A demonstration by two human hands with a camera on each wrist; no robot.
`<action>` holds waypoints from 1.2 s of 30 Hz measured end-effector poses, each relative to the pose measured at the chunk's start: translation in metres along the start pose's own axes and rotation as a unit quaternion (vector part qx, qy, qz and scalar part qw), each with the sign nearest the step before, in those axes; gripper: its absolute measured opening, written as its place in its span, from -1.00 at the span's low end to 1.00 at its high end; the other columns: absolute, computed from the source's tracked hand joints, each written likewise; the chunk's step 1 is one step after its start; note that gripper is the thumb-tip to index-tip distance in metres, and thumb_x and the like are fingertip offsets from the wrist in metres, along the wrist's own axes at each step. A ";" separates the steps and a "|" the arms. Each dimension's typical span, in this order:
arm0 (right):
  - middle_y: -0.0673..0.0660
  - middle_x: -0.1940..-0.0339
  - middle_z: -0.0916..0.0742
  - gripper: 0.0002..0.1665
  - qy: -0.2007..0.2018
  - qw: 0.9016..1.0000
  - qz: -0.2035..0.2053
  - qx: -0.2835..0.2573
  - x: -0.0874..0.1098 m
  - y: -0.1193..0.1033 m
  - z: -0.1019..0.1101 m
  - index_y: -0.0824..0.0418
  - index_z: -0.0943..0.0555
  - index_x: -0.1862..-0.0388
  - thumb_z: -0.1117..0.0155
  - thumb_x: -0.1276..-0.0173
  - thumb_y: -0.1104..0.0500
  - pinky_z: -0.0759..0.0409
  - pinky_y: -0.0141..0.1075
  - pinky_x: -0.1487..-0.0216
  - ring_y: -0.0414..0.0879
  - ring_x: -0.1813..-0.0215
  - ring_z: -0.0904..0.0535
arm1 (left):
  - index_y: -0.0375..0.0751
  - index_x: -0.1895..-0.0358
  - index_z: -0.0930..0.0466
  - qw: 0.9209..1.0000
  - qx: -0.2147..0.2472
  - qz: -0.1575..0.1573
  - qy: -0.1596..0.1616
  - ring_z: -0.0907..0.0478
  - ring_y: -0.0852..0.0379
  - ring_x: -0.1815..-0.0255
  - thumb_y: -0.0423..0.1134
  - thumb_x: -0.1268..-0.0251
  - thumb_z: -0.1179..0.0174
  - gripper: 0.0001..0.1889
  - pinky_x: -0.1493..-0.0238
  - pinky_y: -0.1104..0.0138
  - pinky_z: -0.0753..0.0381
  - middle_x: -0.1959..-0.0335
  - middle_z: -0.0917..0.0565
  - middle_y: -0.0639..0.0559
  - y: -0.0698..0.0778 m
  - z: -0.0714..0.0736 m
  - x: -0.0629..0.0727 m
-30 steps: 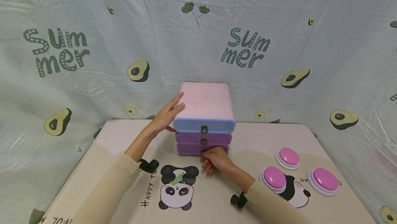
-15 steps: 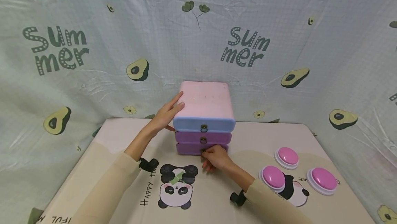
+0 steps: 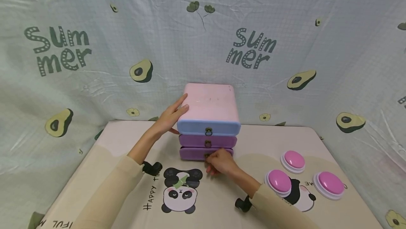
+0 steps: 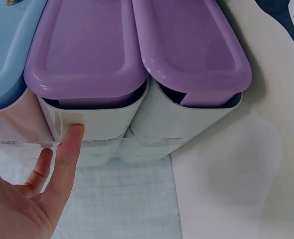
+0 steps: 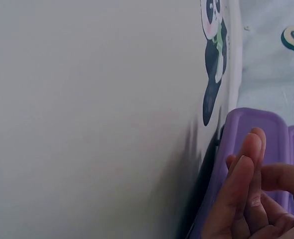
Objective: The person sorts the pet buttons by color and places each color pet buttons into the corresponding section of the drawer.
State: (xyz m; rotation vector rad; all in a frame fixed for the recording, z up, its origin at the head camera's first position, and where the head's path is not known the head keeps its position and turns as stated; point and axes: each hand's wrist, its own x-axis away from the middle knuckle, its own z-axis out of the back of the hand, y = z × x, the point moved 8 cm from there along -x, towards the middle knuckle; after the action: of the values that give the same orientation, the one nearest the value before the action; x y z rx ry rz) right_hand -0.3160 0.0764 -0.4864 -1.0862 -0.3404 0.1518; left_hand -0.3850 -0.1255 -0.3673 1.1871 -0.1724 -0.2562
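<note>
A three-tier drawer cabinet [image 3: 209, 102] with a pink top stands at the back of the table. Its top drawer [image 3: 191, 127] is blue; the middle drawer [image 3: 191, 141] and bottom drawer [image 3: 191, 154] are purple, each with a ring pull. My left hand [image 3: 168, 119] rests against the cabinet's left side with fingers extended, one fingertip [image 4: 75, 130] touching the white middle casing. At the bottom drawer's ring pull, mostly hidden by the fingers, my right hand [image 3: 222, 161] pinches with thumb and index finger. In the left wrist view a dark gap shows behind the bottom drawer front [image 4: 197, 50].
Three pink push buttons with white bases, a near-left one [image 3: 280, 181], a back one [image 3: 295, 160] and a right one [image 3: 331, 184], sit on the table's right side. A printed cloth [image 3: 203, 45] hangs behind the cabinet. The tabletop [image 3: 215, 204] carries panda prints.
The bottom drawer has slid slightly out toward me, with my right hand at its ring pull. My left hand stays against the cabinet's side.
</note>
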 end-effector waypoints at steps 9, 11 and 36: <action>0.04 0.68 -0.75 -0.66 0.002 1.000 0.019 0.022 0.016 0.006 -0.005 0.35 -0.77 0.46 -0.20 -0.45 0.23 -0.61 -0.38 0.61 -0.26 0.69 -0.60 | 0.67 -0.62 0.12 1.000 -0.001 -0.005 -0.004 -0.45 -0.39 -0.40 0.31 -0.55 0.07 -0.32 0.18 -0.23 -0.76 -0.69 -0.09 -0.18 -0.001 -0.001 -0.001; 0.03 0.70 -0.74 -0.64 -0.001 0.999 0.027 0.027 0.022 0.006 -0.007 0.34 -0.77 0.50 -0.20 -0.45 0.22 -0.62 -0.36 0.62 -0.25 0.70 -0.60 | 0.68 -0.62 0.12 1.000 -0.001 -0.003 -0.004 -0.47 -0.39 -0.38 0.31 -0.55 0.07 -0.33 0.18 -0.24 -0.76 -0.67 -0.13 -0.21 -0.001 -0.001 -0.001; -0.10 0.77 -0.70 -0.62 -0.050 0.995 0.052 0.071 0.092 0.016 -0.032 0.11 -0.68 0.55 -0.26 -0.51 0.07 -0.35 -0.39 0.73 -0.21 0.76 -0.59 | 0.67 -0.62 0.11 1.000 -0.009 -0.007 0.004 -0.42 -0.40 -0.42 0.34 -0.52 0.04 -0.30 0.16 -0.25 -0.75 -0.66 -0.14 -0.22 0.000 0.001 0.000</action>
State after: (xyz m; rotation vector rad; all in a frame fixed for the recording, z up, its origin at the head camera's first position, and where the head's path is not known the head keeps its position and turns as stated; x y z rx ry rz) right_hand -0.2184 0.0829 -0.4962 -0.9579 -0.3579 0.3198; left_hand -0.3854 -0.1261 -0.3673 1.1719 -0.1541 -0.2637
